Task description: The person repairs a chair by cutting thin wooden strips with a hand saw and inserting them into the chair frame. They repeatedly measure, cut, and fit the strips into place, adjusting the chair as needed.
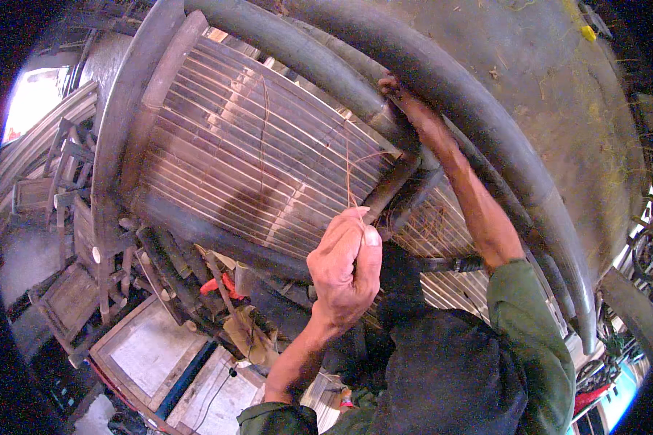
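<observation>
My left hand (345,268) is closed in a pinch on a thin tan cane strip (349,177), above the slatted bamboo seat (218,138). From the fingertips the strip runs up toward the joint of the frame, and one loop bends right to a short bamboo crosspiece (392,188). My right hand (397,93) reaches farther off, between a thick bamboo pole (319,69) and the long curved dark bamboo rail (486,123). Its visible fingers are curled beside the pole; whatever they grip is hidden.
A loose tangle of cane strip (421,221) lies on the slats right of the crosspiece. Wooden chair frames (69,301) stand at the left. Pale framed panels (149,348) lie at lower left, near a red cloth-like thing (221,285). Beyond the rail is grey floor (530,65).
</observation>
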